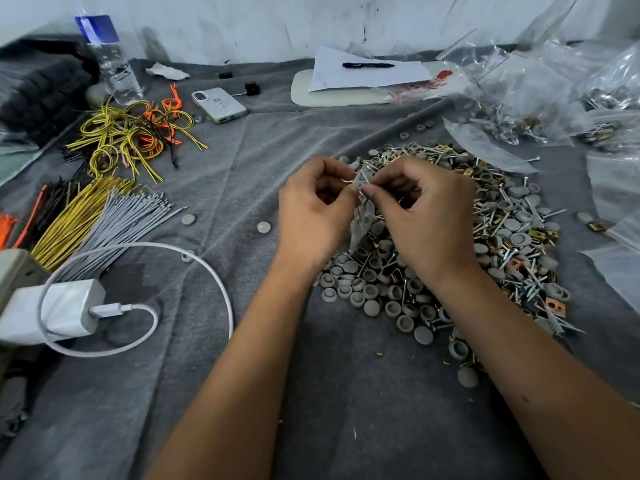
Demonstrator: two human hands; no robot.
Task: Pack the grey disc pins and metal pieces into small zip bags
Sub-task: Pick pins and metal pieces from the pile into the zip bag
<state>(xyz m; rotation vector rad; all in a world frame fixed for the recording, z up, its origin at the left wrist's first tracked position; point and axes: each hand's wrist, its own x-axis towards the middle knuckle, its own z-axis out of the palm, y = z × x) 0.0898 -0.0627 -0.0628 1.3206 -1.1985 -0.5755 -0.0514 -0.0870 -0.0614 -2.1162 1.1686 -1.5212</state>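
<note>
Both hands are raised together over the near-left edge of the parts heap. The left hand (313,206) and right hand (420,211) have fingers curled, each pinching the top of one small clear plastic zip bag (362,225) held between them. The bag hangs down from the pinch, long axis roughly vertical, mouth up at the fingertips. A few thin metal pieces stand at its mouth; whether they are inside is too blurred to tell.

The loose heap of grey disc pins, screws and brass-coloured metal pieces (450,244) lies directly under and to the right of the hands, spreading away past the right wrist. The right hand is nearer the heap, so it likely does the next pick while the left keeps the bag.

A pile of filled clear bags (540,98) sits far beyond the right hand.
</note>
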